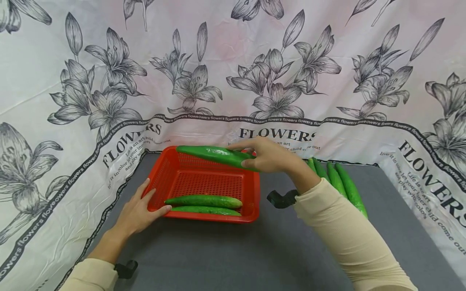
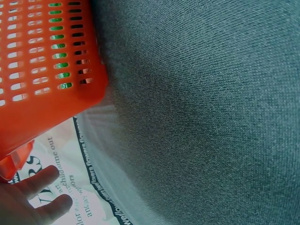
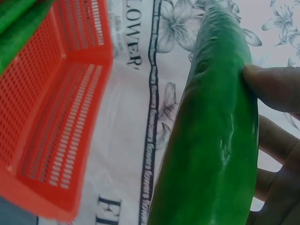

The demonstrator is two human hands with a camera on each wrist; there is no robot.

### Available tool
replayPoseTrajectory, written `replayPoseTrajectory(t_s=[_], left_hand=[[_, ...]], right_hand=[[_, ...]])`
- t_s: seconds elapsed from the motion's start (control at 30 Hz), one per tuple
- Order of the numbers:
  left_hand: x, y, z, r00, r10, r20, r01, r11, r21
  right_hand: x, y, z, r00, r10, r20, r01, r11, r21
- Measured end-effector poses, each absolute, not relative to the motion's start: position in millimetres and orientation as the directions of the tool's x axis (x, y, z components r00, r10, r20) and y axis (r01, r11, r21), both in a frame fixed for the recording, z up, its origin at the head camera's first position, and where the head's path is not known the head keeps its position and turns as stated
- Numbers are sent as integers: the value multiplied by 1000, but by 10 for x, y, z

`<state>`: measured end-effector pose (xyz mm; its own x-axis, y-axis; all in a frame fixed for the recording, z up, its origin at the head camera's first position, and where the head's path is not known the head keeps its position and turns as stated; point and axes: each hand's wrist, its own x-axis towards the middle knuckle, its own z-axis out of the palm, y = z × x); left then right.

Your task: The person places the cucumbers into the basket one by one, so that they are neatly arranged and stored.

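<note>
My right hand [image 1: 268,155] grips a long green cucumber [image 1: 211,155] by its right end, holding it over the back of a red plastic basket [image 1: 251,202]. In the right wrist view the thumb and fingers [image 3: 276,91] pinch the sides of that cucumber [image 3: 211,126]. Two more cucumbers [image 1: 204,201] lie side by side along the basket's near wall. At the basket's left side is my left hand [image 1: 136,212], its thumb on the near-left rim and its fingers spread along the outer wall. The left wrist view shows two of its extended fingers [image 2: 44,180] beside the basket [image 2: 47,108].
Several cucumbers [image 1: 342,182] lie on the grey tabletop [image 1: 225,254] to the right, partly hidden by my right forearm. A white flower-printed cloth [image 1: 204,81] hangs behind the table and along both sides. Dark curved pieces [image 1: 282,199] stick out at both wrists.
</note>
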<state>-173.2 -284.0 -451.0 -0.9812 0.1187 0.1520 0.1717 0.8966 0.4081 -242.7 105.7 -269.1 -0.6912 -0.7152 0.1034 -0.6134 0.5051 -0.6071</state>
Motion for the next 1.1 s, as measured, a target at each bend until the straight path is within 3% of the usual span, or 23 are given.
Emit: replayPoseTrajectory(t_s=[0.2,0.47,0.87,1.1], left_hand=[[-1727,-2833,-4509,-982,119,149,171,896,411],[-1728,-2839,-4505,-982,116,148,168,893,417],[-1745,-2854,-4540,-980,116,163,175,892,417],[-1747,-2850,-4548,-977,115,178,181,891,417]], right_hand=[[-2542,877,-2856,-668,-731,135,-650,486,-583],[-2679,643,-3086,-670,-734,112,-607,455,-651],[-2856,301,-3465,-726,-688,8,-457,474,-753],[-2895,200,-3660,-759,-650,-35,-413,522,-746]])
